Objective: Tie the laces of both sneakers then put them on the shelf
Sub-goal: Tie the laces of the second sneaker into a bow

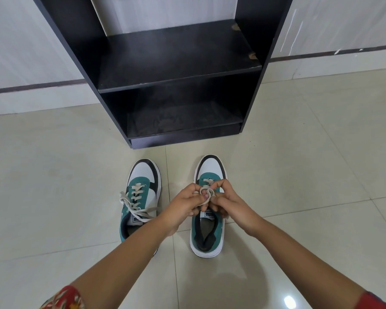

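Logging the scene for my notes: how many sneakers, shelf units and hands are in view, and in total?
Sneakers: 2, left sneaker, right sneaker
Shelf unit: 1
Hands: 2, left hand, right hand, both pinching the right sneaker's lace
Total: 5

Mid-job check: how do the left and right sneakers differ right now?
Left sneaker: laces lie loose, trailing off its side. Right sneaker: lace pinched into a loop. No hand touches the left sneaker; left hand and right hand both hold the right sneaker's lace. Both are teal, white and black, on the floor, toes toward the shelf.
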Demonstrator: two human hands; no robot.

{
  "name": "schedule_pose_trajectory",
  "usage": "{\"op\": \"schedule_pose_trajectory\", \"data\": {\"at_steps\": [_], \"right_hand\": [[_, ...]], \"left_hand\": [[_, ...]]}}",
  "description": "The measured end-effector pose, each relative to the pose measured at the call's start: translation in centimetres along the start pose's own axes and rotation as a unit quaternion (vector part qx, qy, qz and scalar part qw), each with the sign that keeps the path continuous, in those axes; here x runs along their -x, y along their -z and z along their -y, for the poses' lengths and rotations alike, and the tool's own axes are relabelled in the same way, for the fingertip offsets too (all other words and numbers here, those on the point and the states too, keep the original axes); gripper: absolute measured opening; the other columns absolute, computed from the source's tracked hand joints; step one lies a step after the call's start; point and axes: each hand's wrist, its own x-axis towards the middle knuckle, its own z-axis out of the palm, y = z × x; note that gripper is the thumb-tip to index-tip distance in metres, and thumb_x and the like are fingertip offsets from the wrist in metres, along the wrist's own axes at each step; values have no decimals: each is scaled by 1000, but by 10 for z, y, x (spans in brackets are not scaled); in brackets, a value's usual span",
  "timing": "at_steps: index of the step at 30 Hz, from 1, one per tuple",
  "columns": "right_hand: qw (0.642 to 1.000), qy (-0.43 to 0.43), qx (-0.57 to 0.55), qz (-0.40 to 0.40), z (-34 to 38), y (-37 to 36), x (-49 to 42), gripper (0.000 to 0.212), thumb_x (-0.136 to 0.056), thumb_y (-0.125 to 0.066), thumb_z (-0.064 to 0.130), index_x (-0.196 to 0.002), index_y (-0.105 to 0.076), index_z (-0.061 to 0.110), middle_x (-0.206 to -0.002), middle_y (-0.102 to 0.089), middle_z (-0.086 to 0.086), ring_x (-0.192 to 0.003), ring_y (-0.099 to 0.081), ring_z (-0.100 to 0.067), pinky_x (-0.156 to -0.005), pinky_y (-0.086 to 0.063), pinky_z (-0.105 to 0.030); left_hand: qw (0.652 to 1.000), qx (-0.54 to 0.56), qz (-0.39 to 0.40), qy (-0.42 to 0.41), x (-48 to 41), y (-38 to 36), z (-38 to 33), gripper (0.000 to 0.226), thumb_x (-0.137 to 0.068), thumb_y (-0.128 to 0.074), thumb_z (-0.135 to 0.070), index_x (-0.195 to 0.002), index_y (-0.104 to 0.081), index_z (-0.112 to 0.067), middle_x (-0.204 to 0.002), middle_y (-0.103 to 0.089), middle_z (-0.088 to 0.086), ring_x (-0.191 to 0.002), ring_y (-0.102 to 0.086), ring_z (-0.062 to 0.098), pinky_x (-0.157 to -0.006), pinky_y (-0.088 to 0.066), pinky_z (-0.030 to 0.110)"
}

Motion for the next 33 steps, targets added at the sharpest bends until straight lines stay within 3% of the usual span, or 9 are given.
{"op": "schedule_pose_trajectory", "data": {"at_steps": [9,12,14,18,22,24,27,29,33], "right_hand": [[995,-9,-24,-100,2,-3,-3,11,-99,-36,6,-88,-40,10,-50,-47,-7,-33,-40,-3,-37,-29,-11],[990,-37,-38,-129,1,-5,-8,12,-97,-40,7,-86,-44,10,-45,-50,-5,-29,-40,-5,-34,-28,-13],[988,-73,-29,-131,1,-5,-12,13,-95,-43,7,-84,-48,11,-51,-51,-10,-29,-39,-6,-33,-27,-14],[985,-138,-9,-101,5,0,-16,22,-85,-47,7,-67,-59,12,-47,-51,-7,-30,-30,-9,-34,-19,-17],[976,-187,-64,-95,-2,-1,-16,24,-87,-48,13,-66,-60,14,-46,-49,1,-32,-26,-8,-35,-13,-16],[976,-166,-108,-87,-5,-2,-15,23,-93,-41,19,-75,-55,15,-50,-50,0,-33,-25,-7,-33,-14,-16],[977,-153,-112,-96,-4,-2,-9,33,-98,-36,32,-71,-48,18,-50,-50,0,-36,-24,-8,-37,-15,-18],[984,-117,-57,-122,-2,-3,-5,42,-99,-36,36,-61,-41,17,-44,-49,2,-36,-28,-9,-39,-19,-19],[963,29,185,-195,-14,0,3,45,-98,-38,38,-60,-56,20,-61,-56,20,-64,-49,1,-63,-36,-19]], "left_hand": [[999,-28,-28,-12,-2,1,3,10,-92,-53,-7,-85,-52,-13,-63,-60,-1,-57,-50,8,-47,-35,12],[985,-143,-76,-62,0,2,5,15,-81,-68,-9,-80,-54,-15,-72,-65,-4,-65,-59,4,-62,-46,16],[919,-338,-141,-144,1,6,8,16,-77,-73,-19,-78,-57,-18,-78,-66,-8,-71,-60,4,-68,-50,24],[688,-615,-131,-362,1,8,10,7,-78,-65,-15,-78,-58,-15,-111,-69,-4,-65,-63,15,-59,-51,28],[573,-692,-101,-428,-5,15,16,12,-73,-66,-8,-80,-61,-15,-70,-65,-2,-48,-54,16,-53,-42,25],[615,-678,-99,-389,-4,10,11,12,-73,-63,-6,-77,-55,-14,-64,-60,1,-49,-53,19,-53,-44,26],[846,-494,-105,-168,-2,-2,-4,15,-76,-62,-10,-72,-50,-17,-72,-60,1,-67,-57,23,-62,-45,31],[939,-332,-85,-36,-10,-2,-10,27,-70,-69,-8,-62,-46,-19,-69,-56,3,-60,-50,20,-58,-39,31],[984,-79,-51,149,-8,1,-18,26,-74,-66,2,-64,-48,-15,-51,-54,-2,-41,-28,9,-48,-21,24]]}}
